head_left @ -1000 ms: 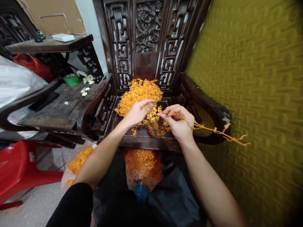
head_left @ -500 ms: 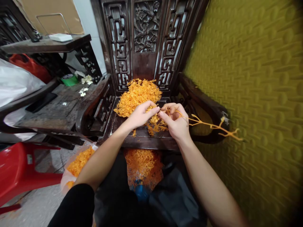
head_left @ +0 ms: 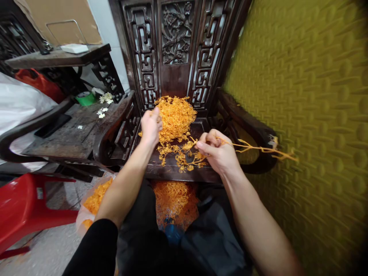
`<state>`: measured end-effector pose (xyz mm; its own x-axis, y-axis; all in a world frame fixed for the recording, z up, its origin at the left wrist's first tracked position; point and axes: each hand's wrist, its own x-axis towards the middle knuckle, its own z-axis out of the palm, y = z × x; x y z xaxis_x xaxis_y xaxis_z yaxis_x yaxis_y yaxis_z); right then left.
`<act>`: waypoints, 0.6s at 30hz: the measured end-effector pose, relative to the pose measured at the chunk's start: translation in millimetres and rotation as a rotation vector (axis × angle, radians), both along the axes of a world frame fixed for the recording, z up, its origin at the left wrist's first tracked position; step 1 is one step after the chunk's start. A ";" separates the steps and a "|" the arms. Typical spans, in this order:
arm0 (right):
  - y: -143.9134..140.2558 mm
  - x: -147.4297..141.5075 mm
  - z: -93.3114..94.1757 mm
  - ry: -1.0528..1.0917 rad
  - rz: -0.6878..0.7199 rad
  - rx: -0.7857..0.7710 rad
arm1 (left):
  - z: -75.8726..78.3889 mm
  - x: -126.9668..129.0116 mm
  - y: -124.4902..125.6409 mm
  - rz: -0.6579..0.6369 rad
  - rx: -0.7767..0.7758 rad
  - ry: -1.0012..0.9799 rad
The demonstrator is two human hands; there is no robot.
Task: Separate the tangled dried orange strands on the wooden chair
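A heap of small orange plastic flowers point(head_left: 175, 115) lies on the seat of a dark carved wooden chair point(head_left: 175, 46). My left hand point(head_left: 151, 124) reaches into the left side of the heap, its fingers closing on some flowers. My right hand point(head_left: 220, 153) pinches an orange plastic stem point(head_left: 258, 149) with short bare branches that sticks out to the right. Loose orange flowers point(head_left: 184, 157) lie on the seat front between my hands.
A bag of orange flowers point(head_left: 172, 199) sits below the seat by my knees, another bag point(head_left: 92, 199) to the left. A red plastic stool point(head_left: 25, 207) stands left. A dark side table point(head_left: 71, 126) holds white flowers and green tape. A yellow embossed wall point(head_left: 301, 96) is close on the right.
My left hand left the stem's tip and moved up and left into the flower heap. My right hand stayed in place holding the stem, which tilted slightly.
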<state>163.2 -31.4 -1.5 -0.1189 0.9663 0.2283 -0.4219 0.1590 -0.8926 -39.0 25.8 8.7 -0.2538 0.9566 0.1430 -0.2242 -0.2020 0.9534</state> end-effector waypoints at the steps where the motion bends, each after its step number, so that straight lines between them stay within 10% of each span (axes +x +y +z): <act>1: 0.6 3.5 -0.8 -0.003 -0.024 -0.003 | 1.6 -7.0 3.2 0.014 -0.016 -0.060; 18: 9.1 -1.1 -14.7 -0.009 -0.143 0.011 | 0.3 13.9 -24.2 -0.559 -0.178 0.244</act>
